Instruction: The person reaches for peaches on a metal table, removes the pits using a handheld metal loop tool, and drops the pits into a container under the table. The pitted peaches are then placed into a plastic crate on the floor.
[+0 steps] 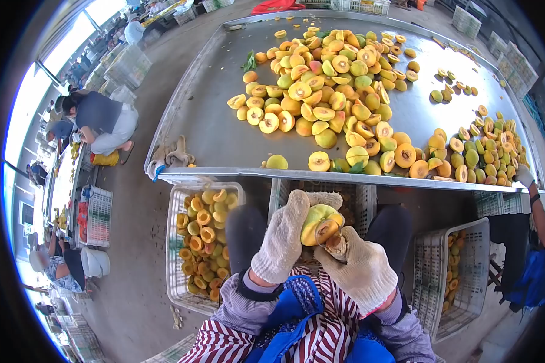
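My left hand (281, 237), in a knitted off-white glove, is closed around a yellow-green peach half (318, 219) above my lap. Its cut face with the brown pit is turned toward my right hand (363, 269), gloved as well. That hand grips a short tool with a pale, worn handle (336, 245). The tool's working end is at the pit, and its exact shape is hidden. Just beyond my hands is the metal table (212, 127), bearing a large heap of halved peaches (312, 85). Below it, between my knees, a crate (364, 202) is partly covered by my hands.
A white crate (174, 266) of pitted peach halves stands at my left, another crate (433, 272) at my right. At the table's right end a co-worker's gloved hand (524, 176) touches more peaches. Spare gloves (174, 156) lie on the table's left corner. Other people work farther left.
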The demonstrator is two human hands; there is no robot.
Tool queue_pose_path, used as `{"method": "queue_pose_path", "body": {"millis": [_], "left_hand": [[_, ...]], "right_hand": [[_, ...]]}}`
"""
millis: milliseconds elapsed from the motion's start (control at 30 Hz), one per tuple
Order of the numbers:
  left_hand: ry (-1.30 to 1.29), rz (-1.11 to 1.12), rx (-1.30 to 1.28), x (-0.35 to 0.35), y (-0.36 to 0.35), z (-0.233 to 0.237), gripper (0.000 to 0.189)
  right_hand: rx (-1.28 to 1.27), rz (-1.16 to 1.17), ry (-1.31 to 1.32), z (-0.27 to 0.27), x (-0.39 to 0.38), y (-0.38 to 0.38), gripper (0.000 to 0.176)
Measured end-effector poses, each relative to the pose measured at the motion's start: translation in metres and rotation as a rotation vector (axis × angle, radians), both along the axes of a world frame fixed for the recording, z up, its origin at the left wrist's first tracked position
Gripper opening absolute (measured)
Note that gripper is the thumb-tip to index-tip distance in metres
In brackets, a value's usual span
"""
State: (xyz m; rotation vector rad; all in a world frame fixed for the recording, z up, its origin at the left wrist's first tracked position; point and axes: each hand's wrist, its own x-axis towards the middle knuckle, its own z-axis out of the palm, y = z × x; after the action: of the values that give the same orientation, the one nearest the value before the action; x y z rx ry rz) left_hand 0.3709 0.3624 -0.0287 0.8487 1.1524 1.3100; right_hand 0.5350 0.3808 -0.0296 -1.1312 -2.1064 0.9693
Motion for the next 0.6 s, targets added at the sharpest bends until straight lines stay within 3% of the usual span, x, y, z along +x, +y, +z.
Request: {"method": "queue_pose_path", "body": {"millis": [167, 233, 267, 367, 433, 500, 533, 600], "left_hand": [[-0.144, 0.135, 0.128, 0.016, -0.003, -0.001, 0.064], [-0.073, -0.068, 0.036, 0.003, 0.000, 0.005, 0.062], [0.086, -0.209, 0.092, -0.011, 0.007, 0.008, 0.061], [0.151, -0.351, -0.080, -0.020, 0.019, 0.013, 0.062], [0.110, -0.353, -0.013, -0.012, 0.016, -0.001, 0.062], [-0.062, -0.112, 0.192, 0.002, 0.010, -0.005, 0.067], [0.065, -0.149, 0.380, -0.004, 0.010, -0.014, 0.069], [0.147, -0.041, 0.391, 0.013, -0.001, -0.023, 0.077]], "right_hand": [[0.019, 0.055, 0.081, -0.006, 0.003, 0.002, 0.028], [-0.021, 0.071, 0.066, -0.005, 0.005, 0.000, 0.028], [-0.021, 0.069, 0.063, -0.006, 0.005, -0.001, 0.028], [-0.108, 0.070, 0.071, -0.014, 0.004, -0.003, 0.028], [-0.140, 0.066, 0.114, -0.020, 0.006, -0.001, 0.030], [-0.209, 0.056, 0.117, -0.014, 0.006, 0.004, 0.030], [-0.277, 0.053, 0.116, -0.012, 0.007, 0.007, 0.030], [-0.271, 0.052, 0.091, -0.013, 0.006, 0.009, 0.029]]}}
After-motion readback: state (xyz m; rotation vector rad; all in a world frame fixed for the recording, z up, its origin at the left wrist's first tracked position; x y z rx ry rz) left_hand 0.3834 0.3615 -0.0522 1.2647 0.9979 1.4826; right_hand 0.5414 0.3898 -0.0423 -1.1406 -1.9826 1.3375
